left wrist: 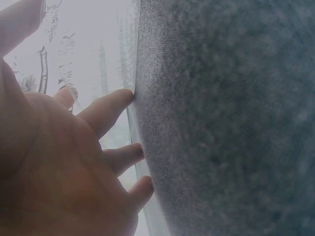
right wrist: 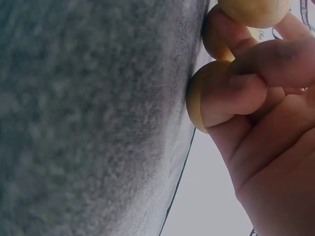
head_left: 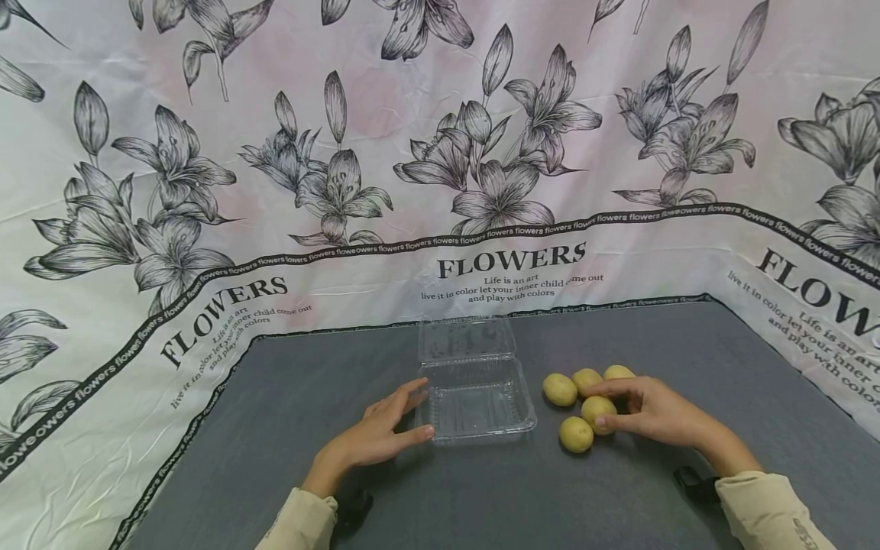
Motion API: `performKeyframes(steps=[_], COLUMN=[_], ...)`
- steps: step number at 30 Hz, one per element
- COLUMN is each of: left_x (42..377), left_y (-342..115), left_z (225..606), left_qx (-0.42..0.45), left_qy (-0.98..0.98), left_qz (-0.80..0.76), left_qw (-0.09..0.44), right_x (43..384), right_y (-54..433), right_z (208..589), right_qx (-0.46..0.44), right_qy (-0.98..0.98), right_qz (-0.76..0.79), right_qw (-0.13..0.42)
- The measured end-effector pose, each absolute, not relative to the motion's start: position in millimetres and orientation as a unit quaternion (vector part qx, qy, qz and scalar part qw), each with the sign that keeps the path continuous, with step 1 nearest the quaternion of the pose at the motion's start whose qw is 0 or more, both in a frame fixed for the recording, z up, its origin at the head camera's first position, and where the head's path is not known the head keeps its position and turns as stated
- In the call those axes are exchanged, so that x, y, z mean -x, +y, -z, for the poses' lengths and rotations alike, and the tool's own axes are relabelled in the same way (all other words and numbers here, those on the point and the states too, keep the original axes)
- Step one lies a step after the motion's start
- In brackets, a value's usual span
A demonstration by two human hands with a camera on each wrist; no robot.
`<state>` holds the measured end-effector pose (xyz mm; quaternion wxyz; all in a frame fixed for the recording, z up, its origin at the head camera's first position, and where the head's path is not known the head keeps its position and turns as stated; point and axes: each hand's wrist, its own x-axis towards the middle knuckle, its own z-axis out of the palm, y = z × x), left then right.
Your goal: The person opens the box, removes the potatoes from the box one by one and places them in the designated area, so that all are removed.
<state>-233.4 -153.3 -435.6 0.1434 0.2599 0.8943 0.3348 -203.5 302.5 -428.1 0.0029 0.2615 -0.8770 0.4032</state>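
A clear plastic clamshell box (head_left: 474, 439) stands on the grey table with its lid (head_left: 467, 340) tipped back. My left hand (head_left: 378, 428) is at the box's left side, thumb and fingers spread, fingertips right at its edge. Several small yellow potatoes lie in a loose group right of the box. My right hand (head_left: 649, 412) pinches one potato (head_left: 596, 412) between thumb and fingers; in the right wrist view this potato (right wrist: 253, 11) shows at the top. Another potato (right wrist: 196, 93) sits behind the curled fingers there. A front potato (head_left: 576, 434) lies just left of the held one.
Behind the held potato are a left potato (head_left: 560, 389), a middle potato (head_left: 586, 380) and a far potato (head_left: 619, 371). A white flower-printed cloth (head_left: 371, 283) surrounds the back and sides of the grey table (head_left: 509, 496).
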Motion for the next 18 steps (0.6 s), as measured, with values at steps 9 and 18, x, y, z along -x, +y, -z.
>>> performKeyframes(steps=[9, 18], left_x=[233.1, 232.8], left_y=[-153.7, -153.6], left_z=[434.4, 434.6], left_qx=[-0.254, -0.255], left_qy=[0.895, 0.895], left_qz=[-0.337, -0.335], left_qw=[0.147, 0.145], right_x=[203.5, 203.3], right_y=[301.4, 301.1], right_z=[426.5, 425.9], right_qx=[-0.261, -0.268], right_qy=[-0.883, -0.89], right_qz=[-0.389, -0.368], right_qw=[-0.015, -0.01])
